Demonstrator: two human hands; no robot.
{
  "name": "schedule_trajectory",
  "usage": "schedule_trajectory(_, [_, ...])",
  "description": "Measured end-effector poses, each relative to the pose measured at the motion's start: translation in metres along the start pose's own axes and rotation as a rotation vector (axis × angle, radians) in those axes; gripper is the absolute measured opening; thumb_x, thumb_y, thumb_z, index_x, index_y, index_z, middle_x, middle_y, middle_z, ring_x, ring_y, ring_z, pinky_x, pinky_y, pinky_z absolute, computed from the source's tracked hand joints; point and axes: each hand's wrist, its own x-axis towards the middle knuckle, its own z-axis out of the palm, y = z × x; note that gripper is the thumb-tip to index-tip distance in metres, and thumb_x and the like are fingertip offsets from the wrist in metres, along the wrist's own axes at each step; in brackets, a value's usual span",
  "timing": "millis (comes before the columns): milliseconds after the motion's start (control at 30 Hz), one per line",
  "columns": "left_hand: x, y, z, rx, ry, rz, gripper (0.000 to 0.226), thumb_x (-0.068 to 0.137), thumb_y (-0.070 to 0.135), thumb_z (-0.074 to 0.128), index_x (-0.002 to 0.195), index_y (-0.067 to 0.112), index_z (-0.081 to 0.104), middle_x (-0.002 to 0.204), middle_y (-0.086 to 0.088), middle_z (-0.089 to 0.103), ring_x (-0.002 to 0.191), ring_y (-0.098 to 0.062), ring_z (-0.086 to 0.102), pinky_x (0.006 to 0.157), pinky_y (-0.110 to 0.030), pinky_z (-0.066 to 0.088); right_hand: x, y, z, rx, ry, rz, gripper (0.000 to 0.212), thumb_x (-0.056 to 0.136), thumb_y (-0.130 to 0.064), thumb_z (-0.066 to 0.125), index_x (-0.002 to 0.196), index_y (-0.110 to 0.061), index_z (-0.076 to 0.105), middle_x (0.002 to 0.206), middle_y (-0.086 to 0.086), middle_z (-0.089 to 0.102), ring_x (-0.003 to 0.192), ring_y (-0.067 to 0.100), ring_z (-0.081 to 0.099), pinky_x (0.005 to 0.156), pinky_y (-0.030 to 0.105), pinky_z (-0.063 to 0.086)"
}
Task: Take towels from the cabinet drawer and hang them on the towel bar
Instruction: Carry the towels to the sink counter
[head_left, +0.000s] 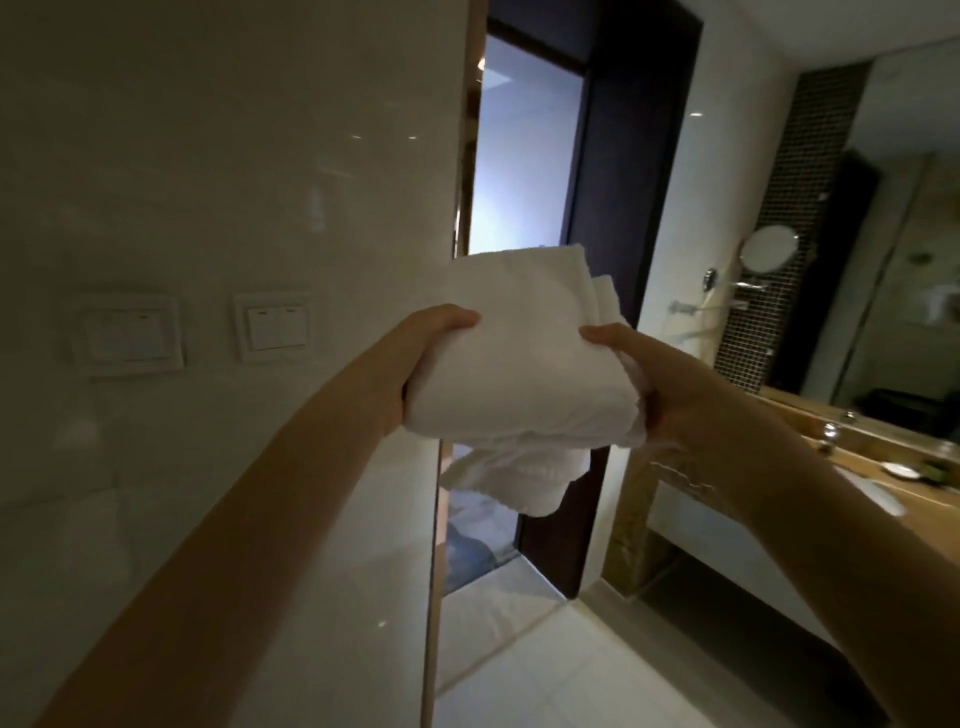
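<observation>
A folded white towel (514, 353) is held out in front of me at chest height, in the middle of the view. My left hand (421, 353) grips its left edge, thumb on top. My right hand (660, 379) grips its right edge. A loose end of the towel (519, 478) hangs down below the fold. I see no towel bar and no cabinet drawer in this view.
A glossy tiled wall with two light switches (272, 325) fills the left. An open doorway (524, 156) with a dark frame is straight ahead. To the right stand a vanity counter (883, 467) with a tap, a large mirror and a round wall mirror (769, 248).
</observation>
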Motion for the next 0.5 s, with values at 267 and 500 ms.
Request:
schedule_trajectory(267, [0.055,-0.021,0.076,-0.031,-0.189,-0.055,0.044,0.065,0.038,0.080,0.105,0.022,0.069,0.093,-0.007,0.073,0.084,-0.025,0.070,0.068,-0.036,0.057,-0.024,0.003,-0.073,0.034,0.296,0.047,0.076,0.037,-0.034,0.089,0.104,-0.014,0.061,0.102,0.016,0.066,0.093,0.036,0.065,0.075,0.047,0.057])
schedule_trajectory(500, [0.080,-0.027,0.135,0.010,-0.542,-0.165,0.018,0.072,0.040,0.072,0.081,0.024,0.076,0.082,-0.008,0.075,0.076,-0.028,0.071,0.062,-0.038,0.056,-0.052,0.003,-0.107,0.077,0.544,0.034,0.085,0.037,-0.036,0.089,0.111,-0.014,0.054,0.111,0.016,0.061,0.100,0.037,0.061,0.078,0.048,0.056])
